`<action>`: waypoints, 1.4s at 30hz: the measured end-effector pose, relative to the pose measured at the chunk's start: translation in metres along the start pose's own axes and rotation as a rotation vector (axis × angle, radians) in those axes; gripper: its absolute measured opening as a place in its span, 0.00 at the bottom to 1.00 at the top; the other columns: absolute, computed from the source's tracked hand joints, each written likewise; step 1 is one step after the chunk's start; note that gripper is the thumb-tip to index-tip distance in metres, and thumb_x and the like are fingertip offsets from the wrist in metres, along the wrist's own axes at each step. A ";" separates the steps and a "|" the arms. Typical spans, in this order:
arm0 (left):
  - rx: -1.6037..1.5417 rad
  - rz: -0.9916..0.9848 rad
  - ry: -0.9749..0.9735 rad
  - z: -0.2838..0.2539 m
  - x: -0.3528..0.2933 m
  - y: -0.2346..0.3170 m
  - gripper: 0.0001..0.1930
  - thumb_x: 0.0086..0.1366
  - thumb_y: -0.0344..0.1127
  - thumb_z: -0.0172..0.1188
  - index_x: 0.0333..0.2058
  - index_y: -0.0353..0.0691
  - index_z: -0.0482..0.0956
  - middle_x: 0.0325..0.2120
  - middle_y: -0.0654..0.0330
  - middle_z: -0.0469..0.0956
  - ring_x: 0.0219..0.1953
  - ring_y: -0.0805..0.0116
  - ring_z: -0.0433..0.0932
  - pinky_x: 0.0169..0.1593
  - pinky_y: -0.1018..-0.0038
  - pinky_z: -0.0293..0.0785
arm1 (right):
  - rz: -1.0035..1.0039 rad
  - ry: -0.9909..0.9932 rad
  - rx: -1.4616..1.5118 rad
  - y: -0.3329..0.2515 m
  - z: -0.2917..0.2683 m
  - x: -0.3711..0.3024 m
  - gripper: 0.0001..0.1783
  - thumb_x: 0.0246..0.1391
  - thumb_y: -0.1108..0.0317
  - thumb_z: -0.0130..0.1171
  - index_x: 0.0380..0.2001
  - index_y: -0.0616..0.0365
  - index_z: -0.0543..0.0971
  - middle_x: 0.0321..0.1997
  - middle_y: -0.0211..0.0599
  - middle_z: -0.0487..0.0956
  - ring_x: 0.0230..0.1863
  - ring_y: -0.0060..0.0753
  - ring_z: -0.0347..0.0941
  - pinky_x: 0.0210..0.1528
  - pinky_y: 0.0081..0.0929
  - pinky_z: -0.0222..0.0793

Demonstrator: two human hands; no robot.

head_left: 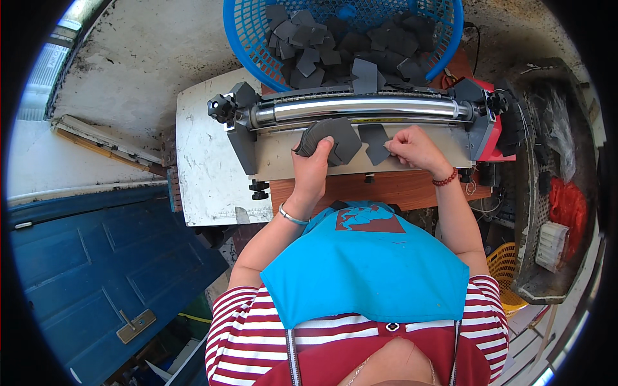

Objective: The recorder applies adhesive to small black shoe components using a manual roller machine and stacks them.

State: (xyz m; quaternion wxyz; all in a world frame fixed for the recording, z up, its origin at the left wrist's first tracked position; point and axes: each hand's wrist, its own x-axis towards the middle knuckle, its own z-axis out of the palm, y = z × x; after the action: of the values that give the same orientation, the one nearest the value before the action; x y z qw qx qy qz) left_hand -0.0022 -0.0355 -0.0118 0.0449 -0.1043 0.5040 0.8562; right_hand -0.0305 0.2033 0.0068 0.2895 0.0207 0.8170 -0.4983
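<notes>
My left hand [313,164] is closed around a fanned stack of dark grey cut pieces [344,141], thumb on top. Between the fingertips of my right hand [415,149] is one dark grey cut piece [374,143], thin and flat, pinched by its right edge. Both hands are over the pale feed plate [277,157] of a roller machine. Its shiny metal roller [360,109] runs crosswise just beyond the pieces. Another grey piece [365,76] stands out on the roller's far side, by the basket.
A blue plastic basket [250,55] heaped with similar grey pieces stands behind the machine. Black knobs [221,108] stick out at its ends. A white board [203,148] lies left, a brown wooden tabletop [347,193] in front. At right are a worn metal trough [528,244] and a yellow basket [505,273].
</notes>
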 end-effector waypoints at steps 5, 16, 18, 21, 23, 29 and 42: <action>0.023 -0.029 -0.035 0.007 -0.003 -0.001 0.09 0.63 0.27 0.56 0.42 0.34 0.78 0.35 0.62 0.79 0.36 0.75 0.77 0.38 0.76 0.77 | -0.100 0.146 -0.198 -0.007 0.014 0.007 0.18 0.58 0.58 0.57 0.20 0.60 0.77 0.12 0.25 0.71 0.12 0.12 0.63 0.14 0.13 0.56; 0.007 -0.098 -0.095 0.006 -0.002 0.002 0.12 0.65 0.26 0.50 0.46 0.34 0.75 0.42 0.56 0.79 0.40 0.68 0.79 0.34 0.71 0.81 | -0.110 -0.018 -0.066 0.003 0.001 -0.001 0.16 0.58 0.60 0.60 0.21 0.60 0.78 0.12 0.23 0.72 0.13 0.11 0.63 0.15 0.14 0.55; 0.015 -0.096 -0.096 0.007 -0.002 0.001 0.12 0.66 0.27 0.50 0.47 0.34 0.75 0.43 0.55 0.79 0.40 0.67 0.79 0.33 0.71 0.81 | -0.081 -0.020 -0.181 0.004 -0.003 0.003 0.17 0.58 0.59 0.59 0.20 0.60 0.78 0.11 0.24 0.71 0.12 0.12 0.63 0.15 0.15 0.56; 0.007 -0.094 -0.126 0.012 -0.002 -0.003 0.12 0.65 0.27 0.51 0.47 0.34 0.75 0.41 0.56 0.79 0.40 0.68 0.79 0.33 0.72 0.82 | -0.118 0.178 -0.334 -0.005 0.007 0.009 0.23 0.56 0.53 0.58 0.17 0.62 0.79 0.11 0.31 0.74 0.14 0.20 0.69 0.21 0.22 0.64; 0.019 -0.142 -0.113 0.017 -0.003 -0.004 0.11 0.65 0.26 0.53 0.46 0.35 0.75 0.39 0.57 0.78 0.39 0.69 0.79 0.32 0.72 0.81 | -0.136 0.232 -0.159 -0.010 0.017 0.008 0.25 0.57 0.49 0.56 0.20 0.62 0.80 0.12 0.31 0.74 0.16 0.21 0.69 0.22 0.23 0.64; 0.023 -0.208 -0.110 0.022 -0.002 -0.003 0.10 0.64 0.27 0.54 0.45 0.36 0.75 0.39 0.58 0.78 0.36 0.70 0.80 0.31 0.73 0.81 | -0.331 0.077 0.027 -0.005 0.040 -0.001 0.16 0.59 0.58 0.59 0.25 0.59 0.79 0.17 0.23 0.73 0.17 0.11 0.63 0.18 0.14 0.57; -0.031 -0.194 -0.103 0.012 -0.002 0.001 0.11 0.65 0.29 0.52 0.45 0.35 0.74 0.36 0.58 0.79 0.32 0.70 0.81 0.26 0.76 0.80 | -0.181 -0.044 0.222 -0.001 0.019 -0.005 0.17 0.61 0.58 0.55 0.24 0.59 0.78 0.17 0.24 0.73 0.14 0.12 0.63 0.17 0.14 0.58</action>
State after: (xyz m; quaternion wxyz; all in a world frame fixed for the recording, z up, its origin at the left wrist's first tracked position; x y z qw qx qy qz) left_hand -0.0018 -0.0258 -0.0049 0.1517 -0.1091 0.4751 0.8599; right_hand -0.0179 0.1881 0.0034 0.2574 -0.0321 0.7489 -0.6098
